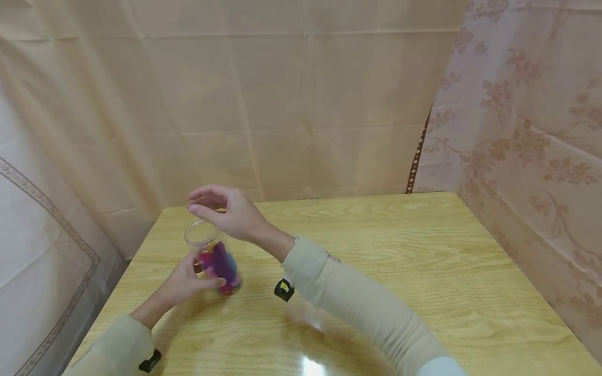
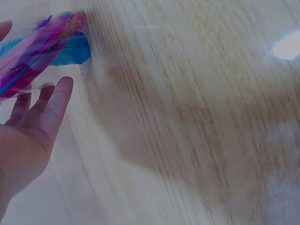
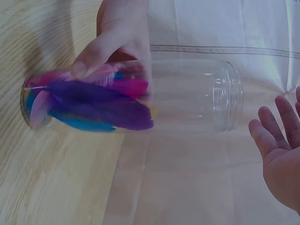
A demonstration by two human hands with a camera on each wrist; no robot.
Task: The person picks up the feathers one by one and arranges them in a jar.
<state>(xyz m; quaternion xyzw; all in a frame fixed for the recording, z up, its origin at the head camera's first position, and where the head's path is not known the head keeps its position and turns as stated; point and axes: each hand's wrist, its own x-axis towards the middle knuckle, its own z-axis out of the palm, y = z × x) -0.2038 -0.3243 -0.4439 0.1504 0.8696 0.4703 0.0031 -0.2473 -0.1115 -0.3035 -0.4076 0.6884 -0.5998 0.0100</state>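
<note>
A clear, wide-mouthed jar [image 3: 187, 96] is at the left part of the table, its mouth uncovered. Bright feathers [image 3: 98, 103] in purple, pink and blue fill its lower part. My left hand [image 1: 181, 282] grips the jar low down, thumb on the near side and fingers round the other side. Just above the rim hovers my right hand [image 1: 235, 214], fingers loosely bent and apart from the jar. The right wrist view shows this hand [image 3: 283, 150] beside the jar's mouth, with nothing seen in it. Whether the jar's base touches the table cannot be told.
The wood-grain table [image 1: 400, 261] extends to the right and has a bright glare spot near its front. A beige curtain [image 1: 282, 104] hangs behind its far edge. Patterned cloth [image 1: 531, 130] hangs on the right, and pale cloth [image 1: 42, 235] on the left.
</note>
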